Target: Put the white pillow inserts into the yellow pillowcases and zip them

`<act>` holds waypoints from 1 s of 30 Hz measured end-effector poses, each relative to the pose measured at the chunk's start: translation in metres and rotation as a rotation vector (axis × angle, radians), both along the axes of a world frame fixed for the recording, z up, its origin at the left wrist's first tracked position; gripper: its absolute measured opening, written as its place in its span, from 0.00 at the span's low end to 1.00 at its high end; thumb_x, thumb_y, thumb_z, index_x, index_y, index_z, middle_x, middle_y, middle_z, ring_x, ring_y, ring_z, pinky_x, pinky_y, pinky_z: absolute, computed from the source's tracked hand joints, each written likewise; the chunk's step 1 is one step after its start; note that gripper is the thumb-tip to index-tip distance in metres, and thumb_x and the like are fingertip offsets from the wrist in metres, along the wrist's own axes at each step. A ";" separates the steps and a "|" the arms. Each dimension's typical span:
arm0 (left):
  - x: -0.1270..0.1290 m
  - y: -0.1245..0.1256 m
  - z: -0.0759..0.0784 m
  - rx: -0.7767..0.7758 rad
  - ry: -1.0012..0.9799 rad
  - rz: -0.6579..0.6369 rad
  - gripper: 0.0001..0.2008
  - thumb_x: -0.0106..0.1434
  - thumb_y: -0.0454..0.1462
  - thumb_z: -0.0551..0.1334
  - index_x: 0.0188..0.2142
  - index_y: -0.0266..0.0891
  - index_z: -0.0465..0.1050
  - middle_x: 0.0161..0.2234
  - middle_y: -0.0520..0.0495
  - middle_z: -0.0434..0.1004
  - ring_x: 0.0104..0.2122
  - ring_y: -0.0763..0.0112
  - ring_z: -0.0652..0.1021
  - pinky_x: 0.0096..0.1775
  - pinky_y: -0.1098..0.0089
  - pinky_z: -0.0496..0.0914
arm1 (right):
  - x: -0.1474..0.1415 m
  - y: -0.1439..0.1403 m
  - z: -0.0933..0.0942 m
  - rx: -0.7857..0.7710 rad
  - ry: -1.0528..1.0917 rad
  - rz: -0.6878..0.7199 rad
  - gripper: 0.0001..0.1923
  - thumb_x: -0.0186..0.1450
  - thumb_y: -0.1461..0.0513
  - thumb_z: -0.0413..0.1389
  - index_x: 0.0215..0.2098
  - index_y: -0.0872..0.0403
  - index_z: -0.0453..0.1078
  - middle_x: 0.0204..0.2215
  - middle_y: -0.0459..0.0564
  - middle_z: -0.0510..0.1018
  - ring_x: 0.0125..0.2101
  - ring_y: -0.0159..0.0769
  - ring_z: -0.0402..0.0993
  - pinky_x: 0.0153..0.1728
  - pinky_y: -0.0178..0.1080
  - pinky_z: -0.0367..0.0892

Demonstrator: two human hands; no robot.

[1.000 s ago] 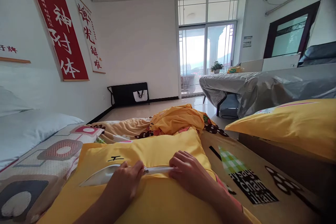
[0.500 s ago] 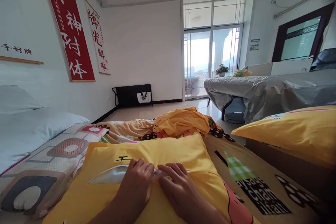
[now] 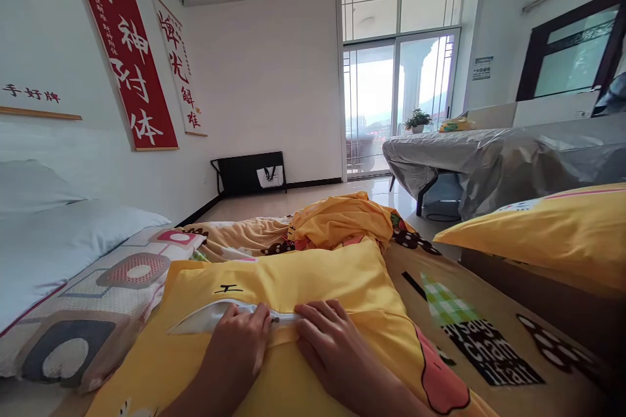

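Observation:
A yellow pillowcase (image 3: 313, 273) lies in front of me with a pillow inside. Its zipper (image 3: 285, 318) runs across the top face, and the left stretch gapes, showing the white pillow (image 3: 203, 319). My left hand (image 3: 239, 342) is closed on the pillowcase at the edge of the gap, just left of the small zipper slider. To the right of the slider, my right hand (image 3: 330, 342) has its fingers curled over the closed stretch of the zipper, gripping the cloth. Both thumbs are mostly hidden.
A patterned pillow (image 3: 73, 339) and a white pillow (image 3: 88, 234) lie at left. Crumpled yellow cloth (image 3: 342, 220) sits beyond on the printed bedding (image 3: 411, 313). Another yellow pillow (image 3: 552, 228) rests at right on something dark. Farther back stands a plastic-covered table (image 3: 493, 150).
My left hand has shifted slightly left, away from my right hand, uncovering the slider and more zipper between them. My right hand stays at about the same spot. The view has tilted slightly.

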State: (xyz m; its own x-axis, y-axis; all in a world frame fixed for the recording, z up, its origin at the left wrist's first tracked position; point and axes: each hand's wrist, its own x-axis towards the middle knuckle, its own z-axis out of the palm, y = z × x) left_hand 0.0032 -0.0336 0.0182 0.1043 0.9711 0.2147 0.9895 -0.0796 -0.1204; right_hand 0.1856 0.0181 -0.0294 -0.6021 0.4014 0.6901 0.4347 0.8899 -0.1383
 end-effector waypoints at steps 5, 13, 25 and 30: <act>-0.015 0.000 -0.004 0.076 -0.044 -0.049 0.18 0.68 0.32 0.44 0.33 0.38 0.72 0.31 0.45 0.78 0.33 0.59 0.77 0.39 0.60 0.65 | -0.001 -0.002 0.001 0.003 0.012 0.003 0.04 0.66 0.67 0.51 0.37 0.52 0.65 0.45 0.47 0.76 0.43 0.37 0.69 0.44 0.41 0.61; -0.021 0.001 0.008 0.061 -0.196 -0.080 0.16 0.68 0.33 0.46 0.33 0.37 0.72 0.33 0.43 0.76 0.36 0.61 0.74 0.40 0.62 0.65 | 0.000 0.001 -0.002 0.115 0.019 -0.008 0.05 0.66 0.69 0.50 0.37 0.53 0.65 0.44 0.50 0.75 0.42 0.38 0.67 0.44 0.41 0.61; -0.019 0.002 0.034 -0.073 -0.076 -0.036 0.14 0.68 0.35 0.47 0.36 0.38 0.70 0.31 0.42 0.79 0.32 0.60 0.79 0.30 0.68 0.64 | -0.049 -0.020 0.024 0.198 -0.147 -0.077 0.10 0.64 0.68 0.52 0.44 0.55 0.69 0.37 0.51 0.74 0.37 0.39 0.66 0.41 0.42 0.60; -0.020 -0.004 0.028 -0.083 -0.060 -0.001 0.16 0.68 0.34 0.45 0.40 0.37 0.70 0.32 0.40 0.80 0.34 0.57 0.79 0.33 0.66 0.66 | -0.063 -0.011 0.016 0.303 -0.118 -0.082 0.05 0.64 0.68 0.54 0.36 0.55 0.71 0.32 0.49 0.74 0.34 0.36 0.65 0.41 0.41 0.59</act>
State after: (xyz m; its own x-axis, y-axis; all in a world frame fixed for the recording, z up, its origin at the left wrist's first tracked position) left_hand -0.0172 -0.0376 0.0462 0.0942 0.9857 0.1397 0.9947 -0.0874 -0.0541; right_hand 0.1228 0.0070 -0.0130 -0.6596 0.2391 0.7126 0.5036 0.8443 0.1828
